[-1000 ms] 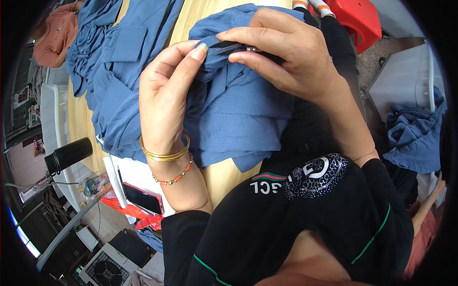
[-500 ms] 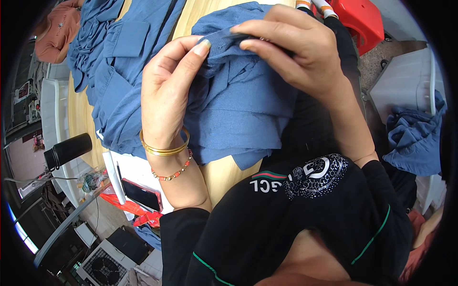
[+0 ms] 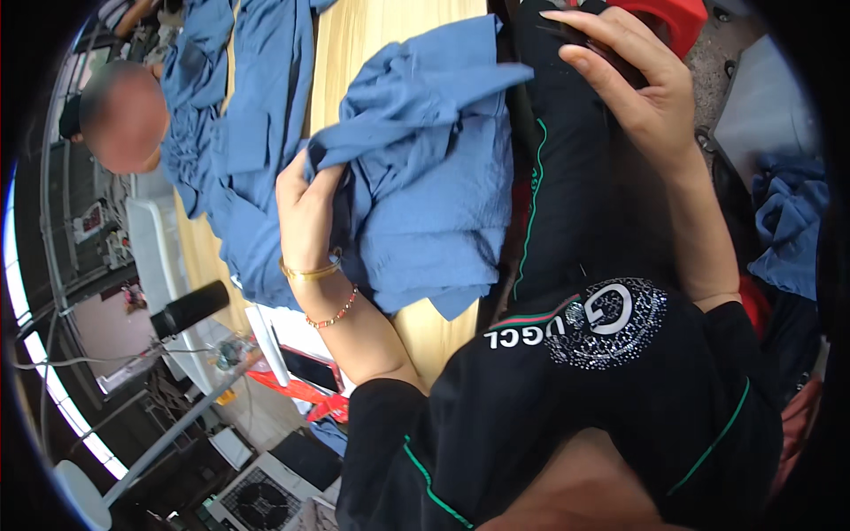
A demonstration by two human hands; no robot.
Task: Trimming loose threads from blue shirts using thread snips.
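Note:
A blue garment [image 3: 416, 124] lies bunched on top of folded blue cloth [image 3: 434, 252] of the same colour, on the wooden table. My left hand [image 3: 305, 208] pinches an edge of this garment between thumb and fingers, at its left side. Up and to the right, away from the cloth, my right hand [image 3: 642, 88] hovers over my dark trousers. Its thumb and forefinger curve round a small dark thing whose kind I cannot make out against the black behind it.
More blue garments [image 3: 257, 115] lie along the left of the wooden table [image 3: 443, 341]. Left of these are a black cylinder [image 3: 190, 310] and a phone [image 3: 310, 370]. Another person [image 3: 124, 115] is at far left. Right stand a red stool [image 3: 682, 22] and a pale bin [image 3: 770, 106] with blue cloth.
My right hand has let go of the garment and moved up and right. The garment has dropped onto the pile, its right end swinging out; my left hand still pinches it. The view has shifted.

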